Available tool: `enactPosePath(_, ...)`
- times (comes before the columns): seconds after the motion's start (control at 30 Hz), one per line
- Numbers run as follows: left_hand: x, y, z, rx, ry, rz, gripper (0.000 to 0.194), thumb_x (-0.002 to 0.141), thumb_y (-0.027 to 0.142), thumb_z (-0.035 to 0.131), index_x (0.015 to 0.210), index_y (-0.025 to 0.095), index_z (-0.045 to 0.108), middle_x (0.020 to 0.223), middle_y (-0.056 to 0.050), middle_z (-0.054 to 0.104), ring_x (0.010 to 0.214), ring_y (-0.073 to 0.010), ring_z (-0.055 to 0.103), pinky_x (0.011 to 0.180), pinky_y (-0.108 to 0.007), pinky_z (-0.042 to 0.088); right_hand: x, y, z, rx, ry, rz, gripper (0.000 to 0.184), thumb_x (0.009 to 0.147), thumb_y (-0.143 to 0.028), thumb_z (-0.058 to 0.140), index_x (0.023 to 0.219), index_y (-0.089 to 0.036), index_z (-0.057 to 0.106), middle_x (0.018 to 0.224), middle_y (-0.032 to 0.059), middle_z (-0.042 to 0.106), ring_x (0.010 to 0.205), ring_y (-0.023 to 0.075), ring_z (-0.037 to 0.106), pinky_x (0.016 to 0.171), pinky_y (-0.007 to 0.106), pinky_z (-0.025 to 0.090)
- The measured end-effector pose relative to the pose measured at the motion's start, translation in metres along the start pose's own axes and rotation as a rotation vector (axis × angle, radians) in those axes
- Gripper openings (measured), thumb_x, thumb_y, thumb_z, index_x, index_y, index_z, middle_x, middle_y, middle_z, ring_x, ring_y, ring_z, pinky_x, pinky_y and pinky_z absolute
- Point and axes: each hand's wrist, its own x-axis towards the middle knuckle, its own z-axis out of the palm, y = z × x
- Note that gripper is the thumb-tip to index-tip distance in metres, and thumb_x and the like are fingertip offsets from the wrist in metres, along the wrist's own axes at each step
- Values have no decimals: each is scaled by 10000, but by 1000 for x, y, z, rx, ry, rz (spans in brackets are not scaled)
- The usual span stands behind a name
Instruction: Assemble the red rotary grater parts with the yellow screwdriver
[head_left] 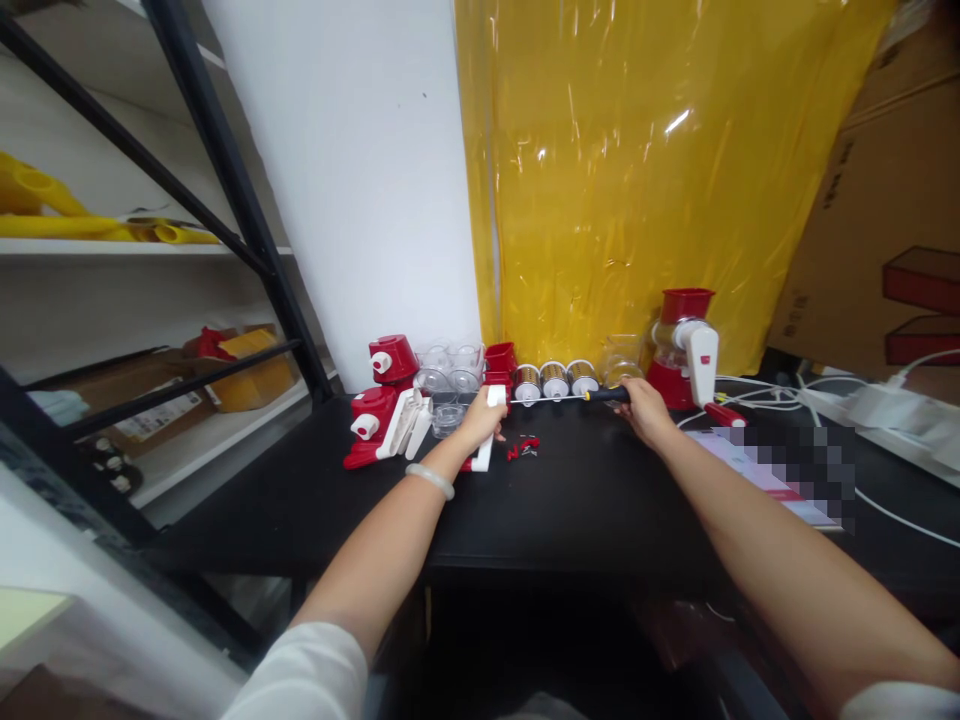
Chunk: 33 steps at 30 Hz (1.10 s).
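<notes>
Toward the right end of the black counter [585,510], one red-and-white machine [701,365] stands upright with its crank arm on, so that unit looks put together. The rest is well short of that: red bodies [373,412], clear parts [450,372], white arms [411,425] and three metal drums [553,381] sit apart in a cluster left of it. The left hand [480,422] is closed around a white crank piece [484,456] near the small red bits [529,443] on the counter. The right hand [646,408] grips a screwdriver [606,395], its shaft reaching across to that piece. Its tip seems to meet the piece, though blur hides whether any screw is seated; that join I'd judge unfinished.
</notes>
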Motion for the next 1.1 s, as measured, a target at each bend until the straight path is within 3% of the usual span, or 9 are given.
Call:
enactPosePath(0.17,0,0,0,7,-8,19,390,763,44,584,1099,213,480,643,95,467,398,-91,429,451,-239,483,-3,-7,8,140,4,50,170,740,-294,696,766,-225,543,545,-62,504,450,81,444,464,202,466)
enactPosePath(0.3,0,1,0,8,-4,18,413,758,41,589,1120,211,484,639,95,472,400,-97,438,459,-245,492,3,-1,5,66,41,36,331,832,-529,679,788,-238,529,528,-58,496,412,91,427,440,225,464)
enactPosePath(0.4,1,1,0,9,1,10,419,761,37,579,1132,211,487,620,97,466,400,-105,439,463,-254,501,8,6,1,-40,59,34,509,809,-746,645,796,-247,543,471,-58,462,378,114,427,411,253,454)
enactPosePath(0.6,2,1,1,26,15,2,396,777,27,558,1122,208,485,586,107,441,390,-108,429,446,-250,492,8,7,-2,-44,37,15,604,794,-853,564,761,-251,548,409,-66,361,339,126,383,348,257,380)
enactPosePath(0.7,1,1,0,21,8,0,410,775,29,563,1135,209,483,590,109,440,390,-104,430,449,-246,493,4,4,-2,-50,37,7,537,802,-776,627,753,-247,555,410,-74,347,348,117,366,344,249,369)
enactPosePath(0.87,2,1,-1,20,19,-8,400,771,44,583,1124,207,489,602,110,438,386,-95,422,443,-240,485,0,1,0,-92,57,2,278,796,-462,713,729,-230,575,433,-71,417,386,101,388,386,228,411)
enactPosePath(0.97,2,0,-1,16,11,1,415,773,44,580,1144,205,489,618,104,451,388,-92,424,443,-240,488,-3,-3,5,-6,67,24,122,755,-306,682,751,-217,599,489,-67,487,405,86,406,413,214,433)
enactPosePath(1.1,1,0,-1,19,0,1,450,776,56,602,1187,204,494,641,95,473,402,-92,448,466,-250,509,-6,-10,11,155,67,57,118,707,-219,685,761,-209,580,562,-64,548,424,70,430,423,197,429)
